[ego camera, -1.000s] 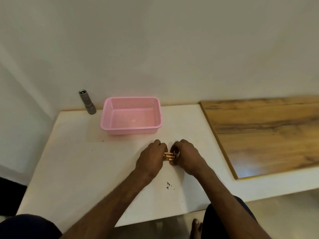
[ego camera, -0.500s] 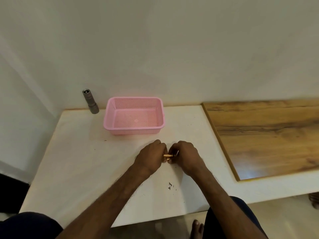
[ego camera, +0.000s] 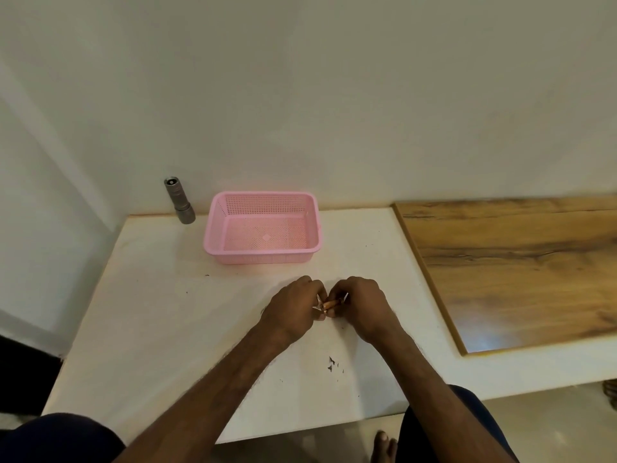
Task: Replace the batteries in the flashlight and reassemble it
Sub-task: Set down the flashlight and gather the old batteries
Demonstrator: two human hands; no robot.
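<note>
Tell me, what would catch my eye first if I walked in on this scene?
Probably the pink basket, bright against the white table near the wall, with nothing visible inside. In front of it, the left hand and right hand meet over small copper-coloured batteries, pinched between them. The grey flashlight stands alone at the back left, against the wall.

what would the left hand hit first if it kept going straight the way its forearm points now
Most likely the right hand. The left hand points up and to the right, and both sets of fingers already close on the small copper-coloured batteries between them. The pink plastic mesh basket sits farther back; depth is unclear.
</note>
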